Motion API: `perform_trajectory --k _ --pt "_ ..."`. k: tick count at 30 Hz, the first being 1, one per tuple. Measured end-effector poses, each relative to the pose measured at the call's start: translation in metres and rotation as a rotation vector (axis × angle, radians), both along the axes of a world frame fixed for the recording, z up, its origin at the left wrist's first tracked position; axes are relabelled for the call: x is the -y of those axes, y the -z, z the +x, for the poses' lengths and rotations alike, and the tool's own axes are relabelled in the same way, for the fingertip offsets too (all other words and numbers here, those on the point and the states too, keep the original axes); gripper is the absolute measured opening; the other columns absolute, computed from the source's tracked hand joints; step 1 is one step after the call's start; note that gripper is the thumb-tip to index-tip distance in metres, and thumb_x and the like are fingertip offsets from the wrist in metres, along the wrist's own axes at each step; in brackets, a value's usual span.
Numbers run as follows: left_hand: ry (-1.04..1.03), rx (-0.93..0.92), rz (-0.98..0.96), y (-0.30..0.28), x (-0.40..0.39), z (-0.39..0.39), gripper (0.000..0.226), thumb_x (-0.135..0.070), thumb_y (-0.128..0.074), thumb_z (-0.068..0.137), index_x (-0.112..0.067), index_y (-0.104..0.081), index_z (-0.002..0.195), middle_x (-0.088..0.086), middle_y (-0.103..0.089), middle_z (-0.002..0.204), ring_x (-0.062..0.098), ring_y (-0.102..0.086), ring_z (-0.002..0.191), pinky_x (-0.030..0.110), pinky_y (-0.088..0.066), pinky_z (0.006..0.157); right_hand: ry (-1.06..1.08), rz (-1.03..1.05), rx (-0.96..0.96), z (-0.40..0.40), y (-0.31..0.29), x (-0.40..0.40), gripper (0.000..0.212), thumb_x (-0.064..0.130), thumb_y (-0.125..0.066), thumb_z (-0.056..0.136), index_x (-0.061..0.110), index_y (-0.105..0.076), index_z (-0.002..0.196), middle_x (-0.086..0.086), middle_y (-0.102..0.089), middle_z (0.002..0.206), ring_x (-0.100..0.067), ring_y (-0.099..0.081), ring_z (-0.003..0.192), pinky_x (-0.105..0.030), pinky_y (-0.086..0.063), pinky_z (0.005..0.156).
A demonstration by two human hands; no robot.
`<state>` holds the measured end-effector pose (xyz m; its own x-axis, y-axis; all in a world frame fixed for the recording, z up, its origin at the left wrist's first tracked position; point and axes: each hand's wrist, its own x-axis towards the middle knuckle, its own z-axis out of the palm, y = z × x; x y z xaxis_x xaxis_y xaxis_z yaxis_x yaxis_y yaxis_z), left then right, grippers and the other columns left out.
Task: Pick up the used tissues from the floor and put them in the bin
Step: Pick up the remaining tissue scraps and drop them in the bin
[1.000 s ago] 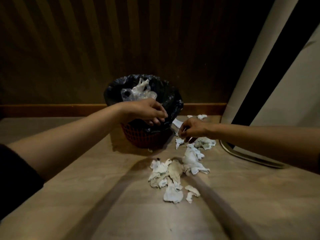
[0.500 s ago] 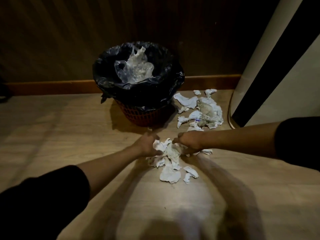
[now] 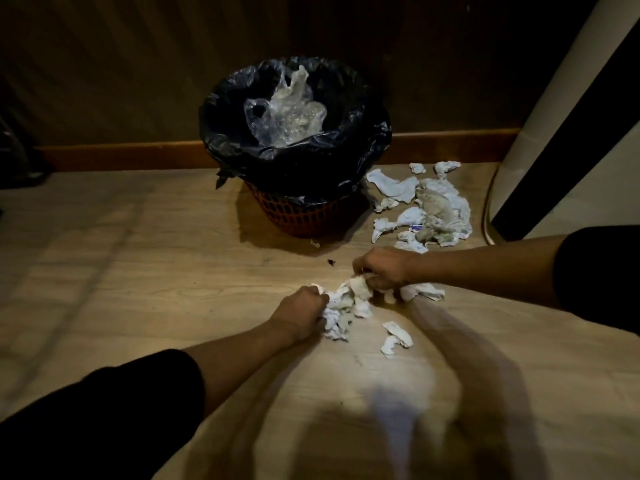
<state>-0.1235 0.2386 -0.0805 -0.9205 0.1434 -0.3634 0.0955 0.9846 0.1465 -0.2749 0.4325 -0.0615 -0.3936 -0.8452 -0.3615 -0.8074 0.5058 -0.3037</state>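
A red mesh bin (image 3: 301,216) lined with a black bag (image 3: 360,147) stands by the wall, with clear crumpled plastic (image 3: 287,119) inside. On the wooden floor in front lies a bunch of white used tissues (image 3: 341,311). My left hand (image 3: 301,315) is closed on its left side. My right hand (image 3: 381,268) is closed on its upper right part, with more tissue (image 3: 424,292) trailing under the wrist. Two small scraps (image 3: 396,337) lie just to the lower right. A second pile of tissues (image 3: 429,206) lies right of the bin.
A dark wood wall with an orange skirting board (image 3: 121,154) runs behind the bin. A tall white and black panel with a metal-edged base (image 3: 490,209) stands at the right. A small dark speck (image 3: 331,261) lies on the floor near the bin.
Both hands have come down from the bin's rim to the near tissue pile and closed on it, bunching it together. The view has tilted down and shifted back.
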Motion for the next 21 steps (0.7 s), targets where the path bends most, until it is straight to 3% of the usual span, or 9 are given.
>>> perform_trajectory --k 3,5,7,9,12,15,17,19,21 --pt "-0.103 -0.043 0.09 -0.005 0.011 -0.01 0.038 -0.037 -0.066 0.083 -0.004 -0.063 0.101 0.014 -0.051 0.119 0.03 -0.054 0.109 0.035 -0.049 0.092 0.104 -0.118 -0.067 -0.012 -0.012 -0.006 0.044 0.014 -0.059 0.081 0.019 -0.058 0.124 0.003 -0.054 0.091 -0.02 -0.053 0.082 -0.027 -0.039 0.068" --pt "-0.153 -0.072 0.088 -0.012 0.014 -0.022 0.04 -0.039 -0.069 0.081 -0.003 -0.063 0.097 0.014 -0.052 0.115 0.03 -0.057 0.105 0.032 -0.047 0.091 0.118 -0.126 -0.082 -0.014 -0.018 -0.013 0.041 0.013 -0.057 0.08 0.017 -0.064 0.12 -0.005 -0.064 0.095 -0.025 -0.06 0.086 -0.03 -0.047 0.071" --pt "-0.197 -0.09 0.094 -0.019 0.015 -0.035 0.042 -0.041 -0.072 0.078 -0.004 -0.063 0.095 0.015 -0.054 0.113 0.031 -0.059 0.102 0.034 -0.048 0.087 0.069 -0.064 -0.081 -0.007 -0.023 -0.021 0.033 0.015 -0.059 0.079 0.016 -0.07 0.111 -0.011 -0.068 0.098 -0.029 -0.064 0.09 -0.032 -0.049 0.074" --pt "-0.219 -0.118 0.104 -0.022 0.019 -0.049 0.045 -0.043 -0.073 0.073 -0.005 -0.066 0.096 0.013 -0.056 0.114 0.032 -0.06 0.102 0.034 -0.049 0.082 0.0 0.029 -0.063 0.008 -0.024 -0.032 0.033 0.02 -0.06 0.081 0.018 -0.069 0.113 -0.011 -0.061 0.106 -0.028 -0.063 0.093 -0.033 -0.051 0.079" --pt "-0.23 -0.154 0.097 -0.021 0.024 -0.071 0.054 -0.048 -0.073 0.07 -0.009 -0.07 0.108 0.01 -0.056 0.124 0.029 -0.054 0.116 0.034 -0.05 0.091 -0.069 0.18 0.027 0.036 -0.012 -0.049 0.042 0.038 -0.055 0.088 0.016 -0.058 0.123 -0.01 -0.048 0.117 -0.029 -0.06 0.096 -0.04 -0.053 0.087" --pt "-0.303 -0.137 0.056 -0.015 0.023 -0.088 0.05 -0.049 -0.071 0.078 -0.006 -0.069 0.104 0.019 -0.056 0.119 0.034 -0.048 0.117 0.036 -0.045 0.093 -0.133 0.226 -0.001 0.058 0.008 -0.062 0.067 0.065 -0.06 0.079 0.015 -0.051 0.122 -0.009 -0.044 0.117 -0.031 -0.058 0.092 -0.04 -0.054 0.08" --pt "-0.337 -0.105 0.075 -0.004 0.019 -0.094 0.053 -0.052 -0.067 0.081 -0.007 -0.067 0.108 0.02 -0.058 0.119 0.036 -0.047 0.116 0.037 -0.041 0.095 -0.175 0.224 -0.038 0.065 0.016 -0.069 0.08 0.073 -0.06 0.075 0.013 -0.046 0.125 -0.012 -0.043 0.119 -0.031 -0.055 0.094 -0.039 -0.052 0.077" --pt "-0.35 -0.099 0.101 0.014 0.017 -0.099 0.061 -0.062 -0.06 0.079 -0.012 -0.065 0.114 0.017 -0.062 0.119 0.034 -0.049 0.114 0.038 -0.04 0.096 -0.203 0.196 -0.065 0.07 0.022 -0.071 0.07 0.064 -0.059 0.081 0.011 -0.046 0.125 -0.013 -0.044 0.119 -0.03 -0.051 0.096 -0.038 -0.051 0.077" --pt "-0.352 -0.106 0.115 0.031 0.017 -0.104 0.066 -0.068 -0.052 0.079 -0.016 -0.065 0.117 0.015 -0.065 0.118 0.034 -0.053 0.111 0.039 -0.04 0.095 -0.248 0.163 -0.099 0.071 0.036 -0.071 0.039 0.042 -0.054 0.09 0.012 -0.051 0.114 -0.013 -0.049 0.109 -0.03 -0.049 0.095 -0.042 -0.053 0.072"
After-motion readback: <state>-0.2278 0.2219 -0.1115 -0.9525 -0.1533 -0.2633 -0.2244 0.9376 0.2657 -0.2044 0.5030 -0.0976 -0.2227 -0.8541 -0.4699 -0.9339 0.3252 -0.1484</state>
